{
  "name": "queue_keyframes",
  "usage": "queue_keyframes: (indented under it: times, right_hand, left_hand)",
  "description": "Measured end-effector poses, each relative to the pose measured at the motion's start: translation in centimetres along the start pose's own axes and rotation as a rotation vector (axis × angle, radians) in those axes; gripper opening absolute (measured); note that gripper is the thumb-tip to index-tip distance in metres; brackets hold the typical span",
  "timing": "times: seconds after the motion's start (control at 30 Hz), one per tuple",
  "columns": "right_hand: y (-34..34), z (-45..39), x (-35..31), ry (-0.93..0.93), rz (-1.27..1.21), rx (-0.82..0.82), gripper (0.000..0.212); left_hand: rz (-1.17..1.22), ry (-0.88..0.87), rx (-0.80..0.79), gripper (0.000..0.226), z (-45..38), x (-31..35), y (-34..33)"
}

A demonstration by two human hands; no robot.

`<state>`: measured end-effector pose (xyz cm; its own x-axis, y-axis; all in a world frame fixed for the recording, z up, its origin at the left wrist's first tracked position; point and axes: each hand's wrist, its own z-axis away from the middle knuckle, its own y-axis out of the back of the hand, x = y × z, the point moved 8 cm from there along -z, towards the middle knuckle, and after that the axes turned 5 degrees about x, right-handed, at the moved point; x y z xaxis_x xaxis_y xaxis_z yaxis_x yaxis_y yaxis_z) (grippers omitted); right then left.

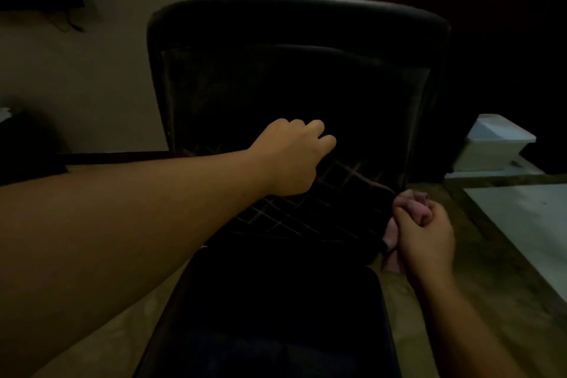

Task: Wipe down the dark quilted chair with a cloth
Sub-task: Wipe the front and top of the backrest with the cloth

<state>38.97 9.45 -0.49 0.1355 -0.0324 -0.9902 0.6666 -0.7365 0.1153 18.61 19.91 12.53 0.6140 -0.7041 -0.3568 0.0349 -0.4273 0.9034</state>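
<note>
The dark quilted chair (294, 70) fills the middle of the dim head view, its backrest upright and its seat running toward me. My left hand (291, 156) lies against the lower backrest with fingers curled; whether it holds anything there is too dark to tell. My right hand (425, 233) grips a bunched pink cloth (411, 202) pressed against the right edge of the quilted panel where backrest meets seat. Part of the cloth hangs below my fist.
A white lidded box (494, 144) sits to the right of the chair. A pale flat surface with a wooden edge (521, 224) runs along the right. A beige wall (92, 86) stands behind, and the floor (429, 301) shows on both sides of the seat.
</note>
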Motion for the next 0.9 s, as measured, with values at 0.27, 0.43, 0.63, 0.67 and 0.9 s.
queue_keyframes:
  times: [0.27,0.43,0.63,0.67,0.9]
  right_hand:
    - [-1.3,-1.2,4.2,-0.174,-0.103,0.015,0.008]
    - [-0.9,-2.7,-0.6,0.126,-0.004,0.053,0.011]
    - [-0.8,-3.3,-1.6,0.317,0.190,0.032,0.020]
    - [-0.8,-3.3,-0.7,0.313,0.274,0.029,0.023]
    - [-1.4,-3.0,-2.7,0.458,0.456,0.042,0.023]
  left_hand:
    - [-0.194,-0.100,-0.055,0.080,-3.9,0.1,-3.5]
    - [-0.191,-0.086,-0.120,0.083,-5.0,-0.5,-4.6]
    - [-0.209,-0.099,-0.127,0.088,-4.9,-0.4,-4.5]
    - [-0.207,-0.101,-0.128,0.088,-4.9,-0.3,-4.5]
    - [-0.180,-0.078,-0.150,0.091,-4.9,-0.3,-4.5]
